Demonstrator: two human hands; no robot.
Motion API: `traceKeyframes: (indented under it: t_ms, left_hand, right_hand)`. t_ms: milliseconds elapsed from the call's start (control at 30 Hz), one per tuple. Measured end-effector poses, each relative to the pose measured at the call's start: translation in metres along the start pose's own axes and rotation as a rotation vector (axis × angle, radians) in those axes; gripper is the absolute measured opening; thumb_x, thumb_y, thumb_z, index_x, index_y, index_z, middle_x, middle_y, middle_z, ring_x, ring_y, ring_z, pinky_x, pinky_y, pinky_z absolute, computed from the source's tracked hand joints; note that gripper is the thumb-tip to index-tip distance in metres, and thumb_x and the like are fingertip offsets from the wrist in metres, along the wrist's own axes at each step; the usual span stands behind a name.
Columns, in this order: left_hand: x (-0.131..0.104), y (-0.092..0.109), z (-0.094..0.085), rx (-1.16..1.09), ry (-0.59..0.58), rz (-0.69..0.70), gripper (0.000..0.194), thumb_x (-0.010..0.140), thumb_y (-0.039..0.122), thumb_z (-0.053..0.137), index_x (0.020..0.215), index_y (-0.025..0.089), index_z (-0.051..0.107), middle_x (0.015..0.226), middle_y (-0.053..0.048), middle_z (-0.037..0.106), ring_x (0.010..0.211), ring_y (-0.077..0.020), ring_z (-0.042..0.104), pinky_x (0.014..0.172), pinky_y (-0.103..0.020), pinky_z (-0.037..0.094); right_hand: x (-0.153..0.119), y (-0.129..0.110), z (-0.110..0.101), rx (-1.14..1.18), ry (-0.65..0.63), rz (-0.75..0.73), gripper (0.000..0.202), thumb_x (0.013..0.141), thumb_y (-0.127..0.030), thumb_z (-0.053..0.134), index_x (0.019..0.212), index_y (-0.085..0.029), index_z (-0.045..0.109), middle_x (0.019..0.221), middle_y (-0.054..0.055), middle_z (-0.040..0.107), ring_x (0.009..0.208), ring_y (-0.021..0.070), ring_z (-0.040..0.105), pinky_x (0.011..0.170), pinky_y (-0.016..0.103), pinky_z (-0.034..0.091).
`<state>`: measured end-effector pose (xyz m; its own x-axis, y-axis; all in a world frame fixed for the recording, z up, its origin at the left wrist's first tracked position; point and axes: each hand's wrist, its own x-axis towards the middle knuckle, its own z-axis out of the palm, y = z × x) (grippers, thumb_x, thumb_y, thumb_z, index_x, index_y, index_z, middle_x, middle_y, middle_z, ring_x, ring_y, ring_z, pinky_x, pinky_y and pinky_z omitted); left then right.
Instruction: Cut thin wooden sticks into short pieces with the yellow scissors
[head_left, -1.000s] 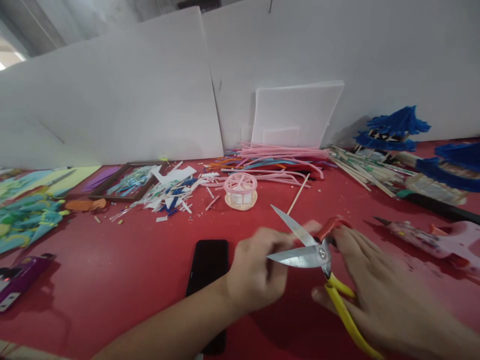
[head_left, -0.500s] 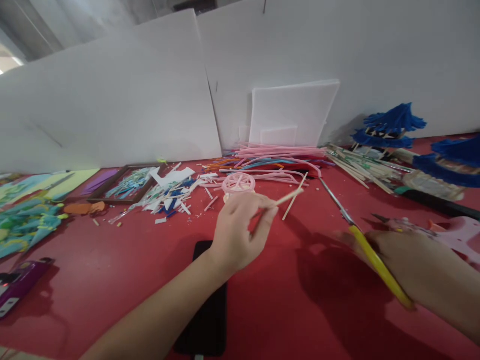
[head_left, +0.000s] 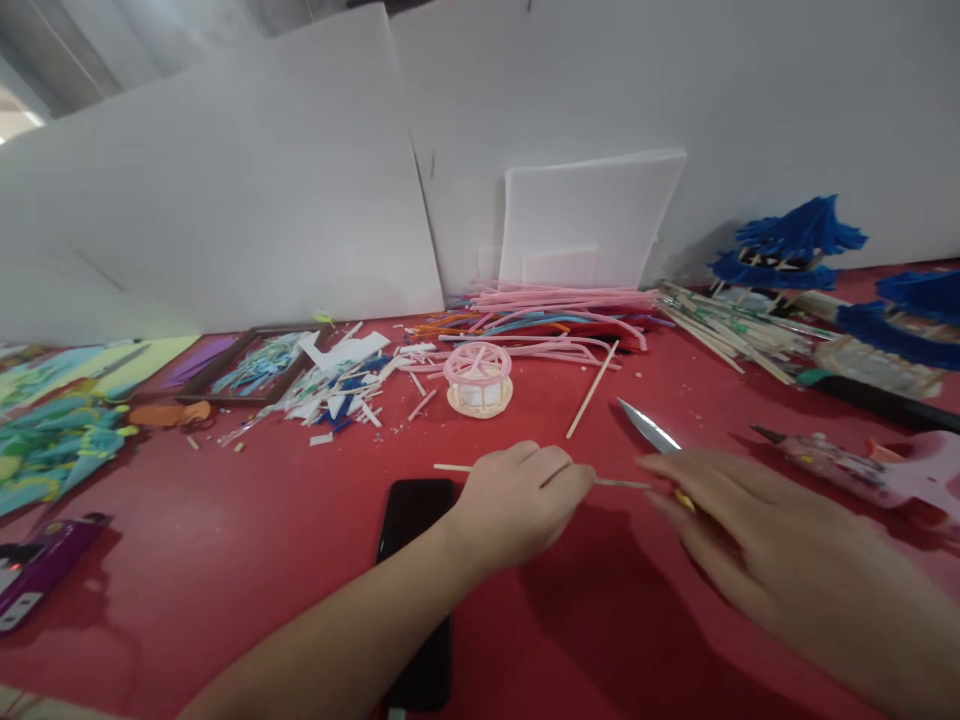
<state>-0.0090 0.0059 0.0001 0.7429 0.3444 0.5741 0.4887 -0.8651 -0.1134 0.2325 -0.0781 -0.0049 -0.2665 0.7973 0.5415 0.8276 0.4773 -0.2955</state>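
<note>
My left hand [head_left: 525, 500] is closed around a thin wooden stick [head_left: 452, 468] that lies nearly level above the red table. One end shows left of the knuckles, and the other runs toward my right fingertips. My right hand [head_left: 757, 540], slightly blurred, is curled over yellow-handled scissors [head_left: 651, 428]; their silver blades point up and left, and most of the handle is hidden under the fingers. Another wooden stick [head_left: 592, 390] lies slanted just beyond. Behind my left hand stands a small round model [head_left: 480, 385] with a pink spoked ring on a pale base.
A black phone [head_left: 420, 640] lies beneath my left forearm. Pink strips [head_left: 562, 298] and wooden sticks [head_left: 720, 330] are piled along the back. Scraps [head_left: 345, 375] lie left. A pink glue gun [head_left: 885, 470], a black-handled tool [head_left: 885, 400] and blue-roofed models [head_left: 795, 240] are at right.
My left hand has lowered and come closer, bringing its stick down level. My right hand has moved left toward it, and the scissors have turned. The round model is now uncovered.
</note>
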Motion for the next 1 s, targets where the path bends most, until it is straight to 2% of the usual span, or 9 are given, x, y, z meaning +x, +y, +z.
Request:
traceKeyframes:
  t_ms: [33,67,167,367,533,633,800,1000]
  left_hand:
    - [0.0,0.0,0.0,-0.011,-0.028,0.021,0.017,0.099,0.016,0.048,0.093,0.018,0.064,0.078,0.0,0.069,0.065,-0.0153,0.058,0.054,-0.026,0.041]
    - [0.0,0.0,0.0,-0.018,-0.051,0.039,0.019,0.099,0.017,0.047,0.092,0.018,0.064,0.077,-0.001,0.068,0.065,-0.0154,0.058,0.054,-0.026,0.042]
    - [0.001,0.001,-0.002,-0.04,-0.088,0.061,0.024,0.101,0.02,0.043,0.091,0.017,0.064,0.076,-0.002,0.067,0.065,-0.0153,0.057,0.056,-0.027,0.043]
    - [-0.001,0.003,-0.003,-0.086,-0.102,0.036,0.026,0.101,0.02,0.042,0.089,0.016,0.065,0.077,-0.003,0.068,0.067,-0.0169,0.059,0.059,-0.029,0.046]
    - [-0.002,0.004,-0.002,-0.064,-0.173,-0.01,0.022,0.099,0.019,0.043,0.089,0.017,0.062,0.078,-0.003,0.069,0.068,-0.0171,0.061,0.058,-0.028,0.044]
    - [-0.001,0.005,-0.001,-0.027,-0.159,-0.047,0.022,0.098,0.021,0.046,0.082,0.018,0.06,0.073,-0.003,0.067,0.065,-0.0172,0.06,0.056,-0.027,0.041]
    - [-0.001,0.006,0.0,0.002,-0.143,-0.07,0.02,0.098,0.023,0.049,0.08,0.02,0.057,0.072,-0.002,0.068,0.062,-0.0174,0.059,0.054,-0.028,0.038]
    - [0.0,0.007,-0.001,0.001,-0.222,-0.088,0.01,0.093,0.017,0.052,0.084,0.02,0.054,0.066,-0.002,0.064,0.06,-0.0188,0.061,0.049,-0.027,0.034]
  right_hand:
    - [0.007,-0.005,0.007,-0.011,-0.013,0.01,0.028,0.098,-0.033,0.045,0.112,-0.026,0.068,0.105,0.01,0.076,0.097,0.0256,0.073,0.082,0.041,0.059]
    - [0.014,-0.009,0.014,-0.013,-0.023,-0.02,0.028,0.099,-0.033,0.045,0.112,-0.024,0.068,0.102,0.009,0.077,0.091,0.0234,0.074,0.077,0.037,0.06]
    - [0.028,-0.016,0.026,-0.006,-0.043,-0.108,0.031,0.1,-0.023,0.037,0.101,-0.022,0.068,0.088,0.005,0.078,0.073,0.0173,0.074,0.065,0.028,0.059]
    - [0.031,-0.024,0.025,0.038,-0.006,-0.082,0.029,0.097,-0.017,0.039,0.092,-0.023,0.067,0.079,0.003,0.077,0.065,0.0162,0.072,0.061,0.027,0.058]
    - [0.031,-0.021,0.033,-0.006,-0.003,-0.087,0.029,0.095,-0.017,0.039,0.095,-0.02,0.068,0.083,0.005,0.078,0.068,0.0169,0.073,0.063,0.028,0.06]
    - [0.032,-0.017,0.036,-0.042,-0.011,-0.133,0.035,0.094,-0.014,0.037,0.102,-0.018,0.07,0.09,0.008,0.079,0.076,0.018,0.075,0.067,0.029,0.062]
    - [0.037,-0.015,0.03,-0.045,-0.055,-0.193,0.04,0.092,-0.011,0.035,0.1,-0.02,0.073,0.087,0.007,0.078,0.077,0.0171,0.074,0.071,0.029,0.061]
    - [0.043,-0.014,0.025,-0.023,-0.123,-0.202,0.036,0.093,-0.011,0.037,0.095,-0.022,0.072,0.082,0.004,0.076,0.072,0.0157,0.071,0.066,0.028,0.057]
